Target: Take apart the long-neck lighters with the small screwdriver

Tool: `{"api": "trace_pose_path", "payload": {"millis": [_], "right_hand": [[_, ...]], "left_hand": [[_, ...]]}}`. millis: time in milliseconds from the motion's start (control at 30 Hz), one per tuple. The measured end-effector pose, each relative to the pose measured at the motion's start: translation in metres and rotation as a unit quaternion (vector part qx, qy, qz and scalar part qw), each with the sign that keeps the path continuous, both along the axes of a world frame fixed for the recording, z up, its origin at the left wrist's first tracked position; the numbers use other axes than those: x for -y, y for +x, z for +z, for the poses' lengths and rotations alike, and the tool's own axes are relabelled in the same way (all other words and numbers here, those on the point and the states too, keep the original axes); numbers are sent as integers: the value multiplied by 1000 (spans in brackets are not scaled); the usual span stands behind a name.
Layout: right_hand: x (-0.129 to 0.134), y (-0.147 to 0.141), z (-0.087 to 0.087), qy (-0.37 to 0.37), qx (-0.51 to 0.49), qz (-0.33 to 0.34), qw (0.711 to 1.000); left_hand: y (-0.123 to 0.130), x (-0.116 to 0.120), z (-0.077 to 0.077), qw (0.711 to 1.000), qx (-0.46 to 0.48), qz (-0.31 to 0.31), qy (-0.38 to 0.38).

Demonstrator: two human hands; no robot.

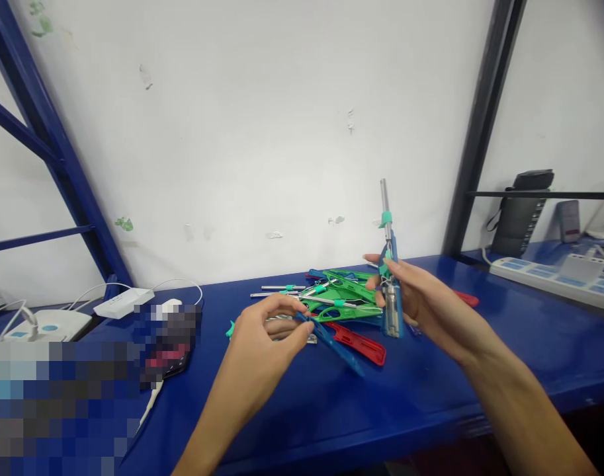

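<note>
Pinching a blue shell (pixel 337 345) between thumb and forefinger, the left hand (pixel 266 338) hovers; the right hand's (pixel 421 289) fingers curl round an upright, opened lighter (pixel 391 291), likely light, stiff, loose-parted, best held low

Scuffed white wall (pixel 262 132) behind a blue table (pixel 381 403); blue frame (pixel 52 132) left, perhaps black post (pixel 480 125) right.
</note>
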State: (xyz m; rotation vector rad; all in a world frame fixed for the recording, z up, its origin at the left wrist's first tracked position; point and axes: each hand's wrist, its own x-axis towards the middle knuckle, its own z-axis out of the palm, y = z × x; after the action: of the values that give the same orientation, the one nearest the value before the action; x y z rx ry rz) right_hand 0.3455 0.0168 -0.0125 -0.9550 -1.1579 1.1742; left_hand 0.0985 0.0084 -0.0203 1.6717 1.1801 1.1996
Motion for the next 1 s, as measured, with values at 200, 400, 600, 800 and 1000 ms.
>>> {"api": "trace_pose_path", "payload": {"millis": [200,400,600,800,1000], "right_hand": [[2,-2,1,-3,-18,36,999],[-1,-5,-3,-4,-22,63,998],[-6,-15,-12,2,4,140,990],[-11,-22,-25,3,38,192,981],[-9,-24,-25,9,61,205,977]], "left_hand": [[7,-7,-20,968,-234,-66,63],[30,-1,-39,902,-397,-128,112],[27,4,-27,944,-253,-48,205],[25,10,-22,950,-168,-35,262],[27,13,-22,943,-238,-21,231]]}}
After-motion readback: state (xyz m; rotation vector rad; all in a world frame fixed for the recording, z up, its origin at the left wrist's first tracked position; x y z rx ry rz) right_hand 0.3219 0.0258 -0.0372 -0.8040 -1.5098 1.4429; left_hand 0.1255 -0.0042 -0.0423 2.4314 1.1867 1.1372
